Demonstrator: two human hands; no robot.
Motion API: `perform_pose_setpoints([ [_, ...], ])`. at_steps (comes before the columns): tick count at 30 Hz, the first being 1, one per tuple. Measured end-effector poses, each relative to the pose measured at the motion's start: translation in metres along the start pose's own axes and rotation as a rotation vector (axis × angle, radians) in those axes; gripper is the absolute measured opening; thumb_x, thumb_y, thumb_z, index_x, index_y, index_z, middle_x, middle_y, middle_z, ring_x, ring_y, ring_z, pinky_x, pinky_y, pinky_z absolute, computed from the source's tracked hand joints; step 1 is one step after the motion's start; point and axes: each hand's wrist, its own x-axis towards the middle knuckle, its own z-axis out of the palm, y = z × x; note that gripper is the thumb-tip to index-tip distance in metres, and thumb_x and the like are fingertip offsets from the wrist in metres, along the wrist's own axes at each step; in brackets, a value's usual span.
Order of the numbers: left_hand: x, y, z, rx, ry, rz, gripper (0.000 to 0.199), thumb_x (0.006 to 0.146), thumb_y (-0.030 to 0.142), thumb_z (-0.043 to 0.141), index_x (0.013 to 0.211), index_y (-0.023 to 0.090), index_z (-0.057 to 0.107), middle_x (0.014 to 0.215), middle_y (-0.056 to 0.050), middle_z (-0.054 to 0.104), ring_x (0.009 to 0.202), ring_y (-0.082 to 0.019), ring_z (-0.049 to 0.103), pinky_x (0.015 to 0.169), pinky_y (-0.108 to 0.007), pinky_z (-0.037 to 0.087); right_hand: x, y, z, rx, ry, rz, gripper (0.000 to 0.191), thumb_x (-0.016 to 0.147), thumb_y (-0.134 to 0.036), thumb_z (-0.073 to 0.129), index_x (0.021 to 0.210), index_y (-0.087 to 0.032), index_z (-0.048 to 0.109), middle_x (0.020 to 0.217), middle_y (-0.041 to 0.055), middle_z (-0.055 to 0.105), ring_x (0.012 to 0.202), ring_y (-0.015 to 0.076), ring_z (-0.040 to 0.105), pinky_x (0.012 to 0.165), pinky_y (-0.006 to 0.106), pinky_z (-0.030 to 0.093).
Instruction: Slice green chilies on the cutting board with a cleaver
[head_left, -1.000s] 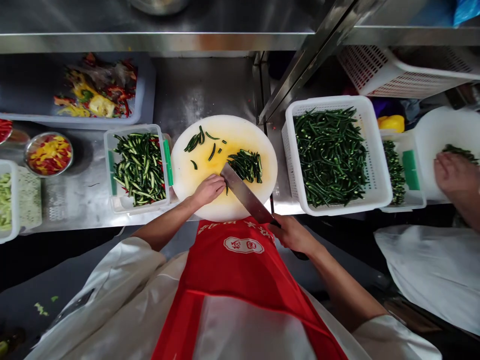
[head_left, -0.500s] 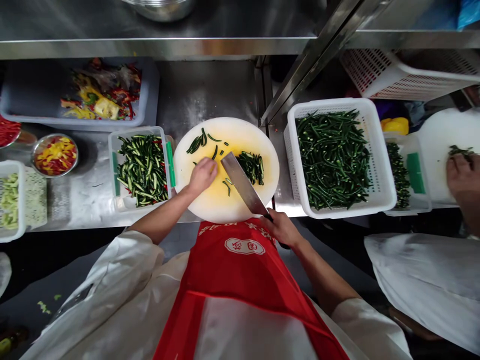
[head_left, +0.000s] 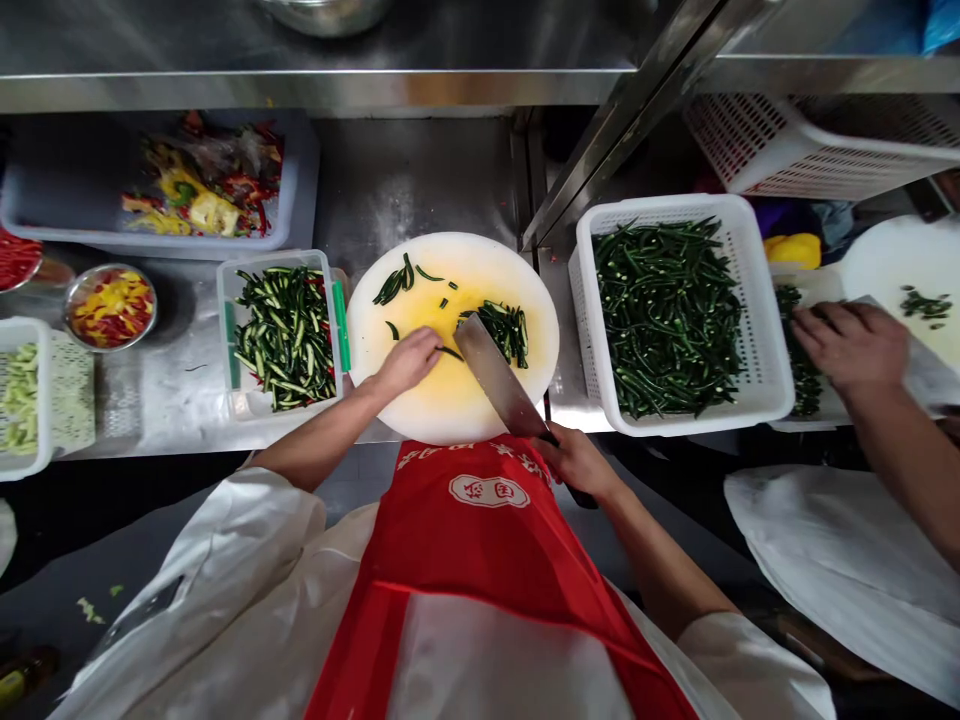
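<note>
A round white cutting board with a yellow stain lies on the steel counter. My left hand pinches a thin green pepper strip over its middle. My right hand is wrapped round the black handle of a cleaver; the blade slants up and left across the board, its tip beside the strip. A pile of cut green peppers lies just behind the blade. More pieces rest at the board's upper left, and a few small bits are scattered near the middle.
On the left stand a clear tub of cut green pieces, a metal bowl of red and yellow strips and a grey bin. To the right are a white basket of green peppers and another person's hand. A steel shelf crosses above.
My left hand has moved slightly right and down, and a strip now shows in its fingers. The cleaver has shifted a little right. The other person's hand has moved left to the small tub.
</note>
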Motion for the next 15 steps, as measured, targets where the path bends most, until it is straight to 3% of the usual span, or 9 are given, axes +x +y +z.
perform_pose_setpoints([
  [2, -0.011, 0.010, 0.012, 0.009, -0.050, 0.083, 0.019, 0.095, 0.018, 0.043, 0.099, 0.016, 0.061, 0.101, -0.008, 0.061, 0.097, -0.020, 0.058, 0.089, -0.033, 0.049, 0.002, -0.003, 0.000, -0.007, 0.006, 0.006, 0.031, 0.091, -0.047, 0.046, 0.075, -0.021, 0.051, 0.058, -0.0010, 0.057, 0.057, 0.0151, 0.050, 0.055, 0.026, 0.033],
  [5, -0.018, 0.015, 0.020, 0.027, -0.028, 0.119, 0.023, 0.097, 0.020, 0.040, 0.100, 0.015, 0.063, 0.104, -0.009, 0.062, 0.099, -0.019, 0.058, 0.092, -0.033, 0.049, 0.002, -0.011, -0.002, -0.065, -0.016, -0.013, 0.027, 0.092, -0.043, 0.045, 0.075, -0.022, 0.049, 0.059, -0.0008, 0.057, 0.056, 0.0147, 0.049, 0.054, 0.026, 0.030],
  [10, -0.022, 0.010, 0.021, 0.046, -0.007, 0.156, 0.026, 0.099, 0.025, 0.041, 0.102, 0.016, 0.065, 0.104, -0.009, 0.064, 0.100, -0.019, 0.059, 0.092, -0.033, 0.050, 0.001, -0.023, -0.015, -0.152, -0.073, -0.100, 0.024, 0.093, -0.038, 0.044, 0.080, -0.021, 0.053, 0.064, 0.0008, 0.059, 0.058, 0.0149, 0.052, 0.056, 0.026, 0.030],
  [15, -0.025, 0.004, 0.027, 0.054, 0.019, 0.159, 0.027, 0.100, 0.027, 0.041, 0.101, 0.016, 0.066, 0.105, -0.009, 0.066, 0.098, -0.019, 0.060, 0.091, -0.034, 0.051, 0.003, -0.029, -0.030, -0.166, -0.135, -0.065, 0.022, 0.095, -0.037, 0.045, 0.089, -0.020, 0.058, 0.062, 0.0006, 0.061, 0.059, 0.0159, 0.056, 0.058, 0.025, 0.032],
])
